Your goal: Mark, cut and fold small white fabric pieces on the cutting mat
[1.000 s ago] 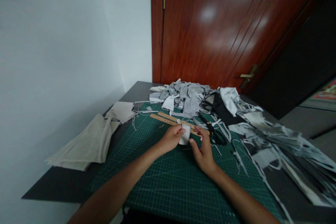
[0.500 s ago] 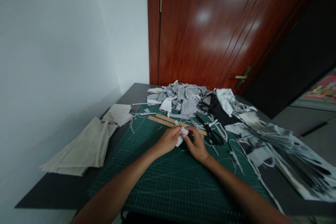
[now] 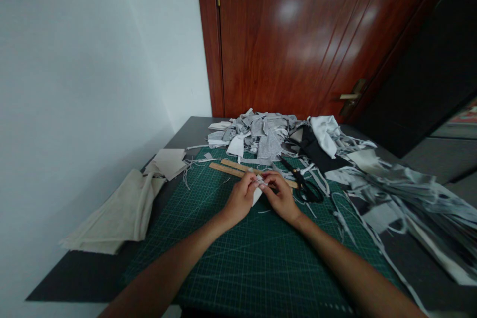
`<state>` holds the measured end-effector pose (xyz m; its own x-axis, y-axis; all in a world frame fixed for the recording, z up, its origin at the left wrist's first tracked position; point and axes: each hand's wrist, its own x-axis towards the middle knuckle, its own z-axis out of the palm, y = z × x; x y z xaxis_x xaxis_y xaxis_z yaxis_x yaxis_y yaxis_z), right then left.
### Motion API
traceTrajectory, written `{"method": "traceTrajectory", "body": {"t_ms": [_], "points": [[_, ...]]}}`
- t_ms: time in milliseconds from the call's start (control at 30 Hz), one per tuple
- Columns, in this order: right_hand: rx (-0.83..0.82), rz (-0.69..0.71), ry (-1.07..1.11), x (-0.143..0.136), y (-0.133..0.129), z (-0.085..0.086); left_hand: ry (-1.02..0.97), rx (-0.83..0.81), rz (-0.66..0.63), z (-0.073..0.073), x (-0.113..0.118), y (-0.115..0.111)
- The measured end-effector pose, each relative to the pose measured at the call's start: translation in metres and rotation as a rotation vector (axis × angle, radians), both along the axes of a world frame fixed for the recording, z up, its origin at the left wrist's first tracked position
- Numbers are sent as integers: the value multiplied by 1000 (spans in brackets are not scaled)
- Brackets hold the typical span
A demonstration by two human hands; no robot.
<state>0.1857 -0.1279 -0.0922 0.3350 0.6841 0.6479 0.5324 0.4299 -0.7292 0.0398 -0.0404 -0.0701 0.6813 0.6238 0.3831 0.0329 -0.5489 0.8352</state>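
Observation:
A small piece of white fabric (image 3: 257, 196) is held between both hands above the green cutting mat (image 3: 238, 258). My left hand (image 3: 240, 198) pinches its left side, thumb and fingers pressed together. My right hand (image 3: 280, 198) grips the upper right part, its fingertips close to those of the left. The fingers hide part of the fabric. Just beyond the hands lie two wooden rulers (image 3: 226, 170), partly covered by them. Black scissors (image 3: 307, 191) rest to the right of my right hand.
Grey and white fabric scraps (image 3: 261, 131) are heaped at the back. Black cloth (image 3: 318, 154) and long grey strips (image 3: 413, 194) lie on the right. Beige fabric (image 3: 119, 208) is at the left. Loose threads are scattered over the mat. A wooden door (image 3: 276, 49) stands behind the table.
Both hands have drawn closer around the white fabric, and less of it shows. My left fingers sit slightly higher. The camera view has shifted a little.

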Motion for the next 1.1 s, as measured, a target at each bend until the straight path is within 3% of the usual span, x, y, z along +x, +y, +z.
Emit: {"method": "traceTrajectory", "body": {"t_ms": [267,500,600,733,933,1100], "points": [[-73,50,271,-5,-1,7,-8,8,-35,2,-1,0],[-63,-65,229,-11,-8,14,-95,179,-30,15,-4,-6],[-39,-108,141,-13,-13,20,-52,123,0,15,-5,-5],[-140,-68,39,-9,-20,27,-25,37,39,12,-5,-1],[-168,-53,119,-8,-18,24,-34,-74,30,9,-3,5],[-241,-48,147,-9,-14,19,-9,-40,31,10,-3,11]]}}
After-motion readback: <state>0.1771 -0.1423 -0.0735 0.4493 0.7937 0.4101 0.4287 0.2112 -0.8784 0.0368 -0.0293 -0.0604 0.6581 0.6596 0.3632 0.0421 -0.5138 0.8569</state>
